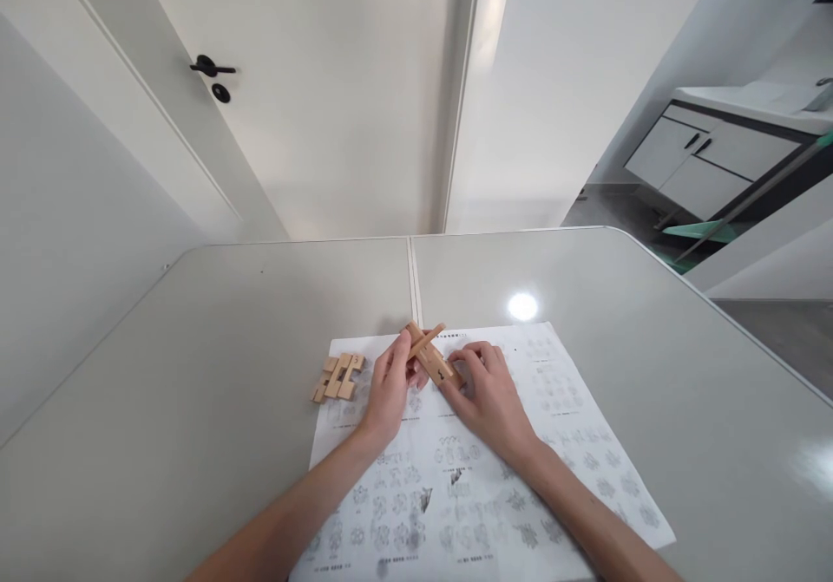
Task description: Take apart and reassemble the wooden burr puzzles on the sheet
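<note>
Over the upper part of a printed sheet, both hands hold wooden puzzle pieces (430,362). My left hand (390,384) is closed around the far left end, with its thumb on top. A thin wooden stick (429,337) lies crosswise over a wider piece that bears a small dark mark. My right hand (485,391) pinches the near right end of that wider piece between thumb and fingers. To the left, several notched wooden pieces (338,377) lie together, partly on the sheet's corner. The undersides of the held pieces are hidden.
The instruction sheet (573,461) carries rows of small assembly drawings and has two torn spots near its middle. It lies on a pale grey table (247,339) with a seam down its centre. Beyond stand a white door (338,96) and, at right, a cabinet with a sink (716,144).
</note>
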{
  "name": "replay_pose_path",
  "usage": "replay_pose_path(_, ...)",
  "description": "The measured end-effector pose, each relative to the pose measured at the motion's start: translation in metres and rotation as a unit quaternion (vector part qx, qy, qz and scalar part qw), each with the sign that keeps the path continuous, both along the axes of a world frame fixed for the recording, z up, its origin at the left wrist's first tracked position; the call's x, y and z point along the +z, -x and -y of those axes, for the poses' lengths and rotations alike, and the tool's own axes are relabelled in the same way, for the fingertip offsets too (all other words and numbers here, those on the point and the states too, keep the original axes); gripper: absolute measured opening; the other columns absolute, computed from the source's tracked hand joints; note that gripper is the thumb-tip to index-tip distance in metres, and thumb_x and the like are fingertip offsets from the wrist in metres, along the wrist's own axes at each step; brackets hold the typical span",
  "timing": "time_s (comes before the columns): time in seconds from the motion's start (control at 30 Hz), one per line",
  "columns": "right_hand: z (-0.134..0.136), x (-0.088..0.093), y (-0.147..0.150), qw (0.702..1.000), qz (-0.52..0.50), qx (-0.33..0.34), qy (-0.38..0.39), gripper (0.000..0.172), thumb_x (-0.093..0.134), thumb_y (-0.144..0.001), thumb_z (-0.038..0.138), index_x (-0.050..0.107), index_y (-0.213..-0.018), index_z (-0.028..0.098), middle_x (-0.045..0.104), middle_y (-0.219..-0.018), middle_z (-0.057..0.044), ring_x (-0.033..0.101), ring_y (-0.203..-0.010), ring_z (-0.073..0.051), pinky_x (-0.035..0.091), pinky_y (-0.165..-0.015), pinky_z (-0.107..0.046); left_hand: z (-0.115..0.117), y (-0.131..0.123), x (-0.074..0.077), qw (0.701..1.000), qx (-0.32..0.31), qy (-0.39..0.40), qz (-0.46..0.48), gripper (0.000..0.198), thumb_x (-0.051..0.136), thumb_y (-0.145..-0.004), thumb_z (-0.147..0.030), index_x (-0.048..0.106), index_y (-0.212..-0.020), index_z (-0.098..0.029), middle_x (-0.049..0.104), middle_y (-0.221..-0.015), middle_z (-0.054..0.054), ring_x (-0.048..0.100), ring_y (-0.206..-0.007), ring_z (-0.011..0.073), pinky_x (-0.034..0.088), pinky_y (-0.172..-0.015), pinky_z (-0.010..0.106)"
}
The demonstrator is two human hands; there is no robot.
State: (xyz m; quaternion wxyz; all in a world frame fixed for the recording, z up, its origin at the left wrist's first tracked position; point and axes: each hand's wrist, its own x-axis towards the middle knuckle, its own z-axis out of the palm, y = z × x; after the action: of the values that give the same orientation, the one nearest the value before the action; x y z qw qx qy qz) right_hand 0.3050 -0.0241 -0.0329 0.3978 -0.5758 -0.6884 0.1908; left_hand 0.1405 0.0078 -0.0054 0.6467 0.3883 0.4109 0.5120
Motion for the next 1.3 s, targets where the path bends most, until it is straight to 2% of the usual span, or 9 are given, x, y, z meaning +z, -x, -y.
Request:
replay_pose_path(0.1,0.000,-0.001,0.000,1.000,0.010,0.001,-0.002,0.010,0.064,-0.094,0.030,0.060,-0.101,0.024,0.061,-0.104,-0.012,0.054,-0.094,-0.030,0.048,-0.083,-0.047,0.001,0.000,0.000,1.000,-0.001,0.000,-0.003,0.050,0.059,-0.098,-0.061,0.050,-0.070,-0.020,0.034,-0.059,-0.006,0.030,-0.053,0.0107,0.030,-0.054,0.029)
replay_pose_path(0.27,0.001,0.006,-0.003,0.997,-0.036,-0.001,0.062,0.007,0.059,-0.096,0.031,0.057,-0.101,0.025,0.066,-0.095,-0.008,0.057,-0.087,-0.028,0.046,-0.080,-0.044,0.001,0.000,0.001,1.000,0.001,-0.005,-0.005,0.049,0.058,-0.098,-0.061,0.050,-0.071,-0.021,0.037,-0.060,-0.005,0.031,-0.054,0.0117,0.029,-0.055,0.030)
replay_pose_path(0.4,0.000,0.013,-0.005,0.987,-0.121,-0.012,0.109,0.020,0.050,-0.103,0.041,0.059,-0.099,0.024,0.069,-0.091,-0.006,0.060,-0.078,-0.023,0.046,-0.074,-0.038,0.002,0.000,0.004,1.000,0.000,0.000,-0.015,0.050,0.060,-0.096,-0.062,0.051,-0.070,-0.020,0.037,-0.058,-0.005,0.029,-0.053,0.0117,0.027,-0.055,0.031)
replay_pose_path(0.5,-0.002,0.019,-0.008,0.967,-0.206,-0.060,0.134,0.026,0.054,-0.102,0.049,0.061,-0.099,0.024,0.065,-0.081,-0.002,0.055,-0.068,-0.019,0.044,-0.065,-0.034,0.002,0.000,0.005,1.000,0.010,0.010,-0.007,0.051,0.064,-0.092,-0.063,0.050,-0.068,-0.020,0.036,-0.059,-0.006,0.028,-0.054,0.0113,0.027,-0.054,0.030)
replay_pose_path(0.63,-0.005,0.026,-0.016,0.904,-0.375,-0.064,0.193,0.034,0.065,-0.096,0.057,0.066,-0.105,0.024,0.053,-0.066,0.004,0.045,-0.057,-0.014,0.040,-0.057,-0.029,0.001,0.001,0.002,0.999,0.021,0.039,0.026,0.049,0.070,-0.088,-0.060,0.051,-0.070,-0.020,0.041,-0.064,-0.004,0.034,-0.056,0.0109,0.028,-0.053,0.027)
replay_pose_path(0.83,-0.011,0.031,-0.023,0.743,-0.616,0.008,0.262,0.039,0.088,-0.081,0.039,0.073,-0.112,0.021,0.064,-0.080,-0.001,0.062,-0.074,-0.015,0.059,-0.073,-0.027,0.001,0.002,0.001,0.996,0.020,0.073,0.045,0.043,0.071,-0.089,-0.056,0.056,-0.072,-0.019,0.045,-0.066,-0.003,0.040,-0.058,0.0118,0.033,-0.053,0.025)
replay_pose_path(0.9,-0.012,0.031,-0.022,0.714,-0.644,0.017,0.274,0.035,0.090,-0.080,0.037,0.074,-0.105,0.020,0.066,-0.081,-0.001,0.064,-0.074,-0.013,0.061,-0.074,-0.023,0.002,0.002,0.002,0.996,0.011,0.077,0.038,0.042,0.070,-0.089,-0.056,0.059,-0.074,-0.018,0.048,-0.068,-0.002,0.043,-0.060,0.0125,0.035,-0.055,0.026)
replay_pose_path(1.13,-0.008,0.028,-0.019,0.736,-0.603,0.104,0.291,0.032,0.084,-0.086,0.045,0.072,-0.098,0.018,0.069,-0.076,-0.001,0.063,-0.064,-0.011,0.056,-0.064,-0.021,0.005,0.000,0.008,0.997,-0.047,0.062,0.003,0.041,0.068,-0.089,-0.058,0.063,-0.078,-0.018,0.045,-0.066,-0.003,0.041,-0.059,0.0123,0.033,-0.055,0.025)
replay_pose_path(1.3,-0.007,0.030,-0.019,0.739,-0.598,0.110,0.289,0.031,0.083,-0.087,0.046,0.068,-0.098,0.021,0.071,-0.077,0.000,0.058,-0.055,-0.010,0.047,-0.053,-0.022,0.005,0.000,0.008,0.995,-0.081,0.053,-0.017,0.042,0.066,-0.091,-0.059,0.067,-0.083,-0.017,0.043,-0.067,-0.003,0.035,-0.059,0.0121,0.030,-0.056,0.026)
